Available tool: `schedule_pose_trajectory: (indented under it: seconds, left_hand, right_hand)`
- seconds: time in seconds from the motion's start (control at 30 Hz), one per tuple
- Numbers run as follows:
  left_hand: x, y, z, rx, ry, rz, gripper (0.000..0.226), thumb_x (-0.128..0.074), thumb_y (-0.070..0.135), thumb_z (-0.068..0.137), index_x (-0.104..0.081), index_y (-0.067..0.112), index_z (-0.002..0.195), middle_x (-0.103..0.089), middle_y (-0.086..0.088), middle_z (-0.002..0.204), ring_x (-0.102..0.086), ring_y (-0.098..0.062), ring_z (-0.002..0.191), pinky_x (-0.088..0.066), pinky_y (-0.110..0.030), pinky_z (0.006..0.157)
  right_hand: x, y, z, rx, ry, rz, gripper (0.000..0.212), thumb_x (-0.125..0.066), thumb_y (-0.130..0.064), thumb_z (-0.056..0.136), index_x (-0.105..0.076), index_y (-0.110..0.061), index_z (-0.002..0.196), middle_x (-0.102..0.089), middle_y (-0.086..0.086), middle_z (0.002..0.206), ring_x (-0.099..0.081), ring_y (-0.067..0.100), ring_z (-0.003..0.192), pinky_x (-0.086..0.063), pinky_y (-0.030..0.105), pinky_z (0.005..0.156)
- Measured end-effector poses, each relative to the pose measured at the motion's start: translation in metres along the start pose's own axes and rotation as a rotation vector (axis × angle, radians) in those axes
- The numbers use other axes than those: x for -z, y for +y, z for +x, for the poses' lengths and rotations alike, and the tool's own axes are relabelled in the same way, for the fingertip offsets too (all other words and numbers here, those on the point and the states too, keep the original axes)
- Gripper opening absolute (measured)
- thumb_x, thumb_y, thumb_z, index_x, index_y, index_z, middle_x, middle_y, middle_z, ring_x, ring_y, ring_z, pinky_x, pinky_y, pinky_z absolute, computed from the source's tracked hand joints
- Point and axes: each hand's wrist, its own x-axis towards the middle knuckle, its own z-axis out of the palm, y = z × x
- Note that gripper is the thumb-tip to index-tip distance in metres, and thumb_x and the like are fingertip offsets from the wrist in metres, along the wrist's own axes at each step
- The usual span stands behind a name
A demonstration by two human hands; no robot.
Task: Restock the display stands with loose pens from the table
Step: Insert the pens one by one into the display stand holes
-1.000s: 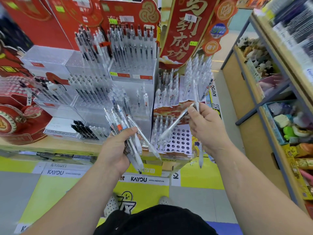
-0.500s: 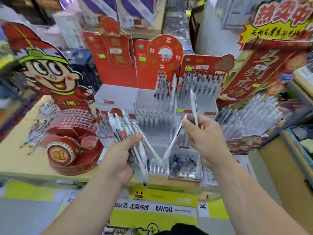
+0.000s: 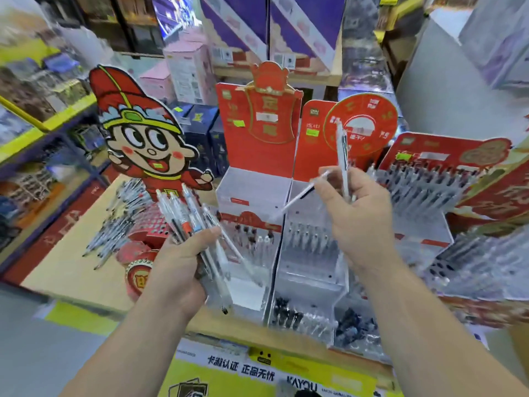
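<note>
My left hand (image 3: 179,265) grips a bundle of several white and clear pens (image 3: 190,222), fanned out over the front of the table. My right hand (image 3: 355,216) holds two pens: one upright pen (image 3: 342,156) and one slanted pen (image 3: 303,193) pointing down-left. Both hands hover over tiered clear display stands (image 3: 309,253) with red backboards (image 3: 257,144). The left stand's upper tiers (image 3: 252,187) look bare, while lower tiers hold a few pens. The view is blurred.
A red cartoon-figure display (image 3: 143,144) with a round stand full of pens (image 3: 123,219) sits at the left on the wooden table (image 3: 68,267). More filled pen stands (image 3: 429,184) stand at the right. Shelves of boxes (image 3: 257,30) rise behind.
The view has swung left and up, from the right-hand stands to the stands with red backboards. Both hands keep the same pens, and the right hand has risen.
</note>
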Motion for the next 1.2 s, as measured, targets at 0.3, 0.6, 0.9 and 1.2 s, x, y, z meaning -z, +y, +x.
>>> schedule_pose_trajectory:
  seconds: [0.3,0.6,0.9,1.2]
  left_hand:
    - [0.007,0.028,0.041,-0.004,0.003,0.026,0.028,-0.074,0.010,0.088,-0.063,0.007,0.113,-0.062,0.000,0.057,-0.061,-0.015,0.045,-0.048,-0.023,0.044]
    - [0.037,0.069,0.100,0.002,-0.159,0.154,0.021,-0.074,0.006,0.087,-0.058,0.003,0.100,-0.059,-0.001,0.051,-0.055,-0.013,0.038,-0.042,-0.020,0.040]
    - [0.063,0.084,0.135,0.092,-0.308,0.156,0.023,-0.078,0.005,0.081,-0.068,0.019,0.097,-0.072,-0.001,0.074,-0.068,-0.017,0.065,-0.050,-0.033,0.064]
    - [0.071,0.086,0.148,0.158,-0.399,0.122,0.031,-0.077,0.004,0.082,-0.069,0.013,0.111,-0.071,0.000,0.075,-0.067,-0.016,0.062,-0.051,-0.032,0.061]
  right_hand:
    - [-0.065,-0.003,0.050,0.158,-0.020,-0.199,0.004,-0.070,-0.022,0.097,-0.071,-0.024,0.094,-0.067,0.001,0.081,-0.058,0.022,0.075,-0.050,0.039,0.072]
    - [-0.133,-0.010,0.053,0.103,0.074,-0.318,0.005,-0.069,-0.021,0.098,-0.073,-0.019,0.096,-0.060,-0.018,0.069,-0.051,0.006,0.064,-0.042,0.021,0.062]
    - [-0.166,-0.021,0.052,0.087,0.106,-0.518,0.006,-0.067,-0.022,0.098,-0.072,-0.020,0.095,-0.067,-0.007,0.078,-0.059,0.013,0.073,-0.047,0.027,0.067]
    - [-0.170,-0.023,0.062,0.086,0.079,-0.614,0.002,-0.069,-0.021,0.097,-0.070,-0.020,0.097,-0.070,-0.007,0.088,-0.064,0.013,0.086,-0.052,0.038,0.080]
